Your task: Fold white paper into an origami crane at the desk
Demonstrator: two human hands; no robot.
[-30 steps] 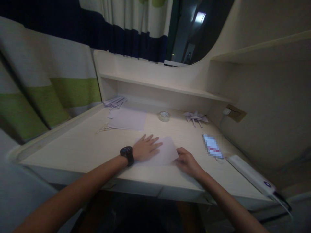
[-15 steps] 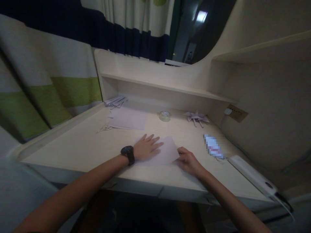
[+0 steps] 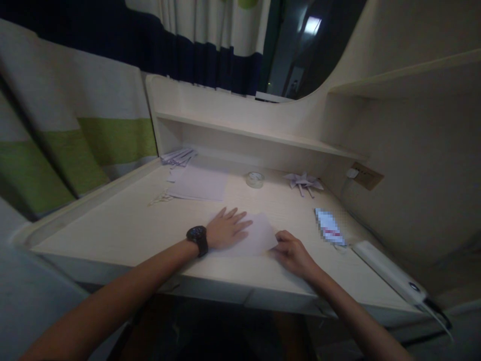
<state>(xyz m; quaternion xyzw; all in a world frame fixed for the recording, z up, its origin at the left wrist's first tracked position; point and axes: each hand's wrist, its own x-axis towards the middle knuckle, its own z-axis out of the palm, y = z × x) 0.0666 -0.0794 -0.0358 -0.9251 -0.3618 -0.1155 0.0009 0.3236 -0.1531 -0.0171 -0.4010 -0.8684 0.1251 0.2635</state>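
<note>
Near the front edge of the counter point(image 3: 124, 220), the left hand point(image 3: 227, 231) presses the white sheet point(image 3: 258, 237) flat with spread fingers, while the right hand's point(image 3: 292, 253) fingers pinch its corner, which may crease if pulled unevenly.

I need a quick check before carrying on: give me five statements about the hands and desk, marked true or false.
1. The left hand lies spread on the front paper. True.
2. The right hand is clear of the front paper. False: it holds the front paper's right edge.
3. The tape roll lies on the desk, beyond the front paper. True.
4. The phone lies left of the tape roll. False: it lies to the right.
5. A watch is on the left wrist. True.
</note>
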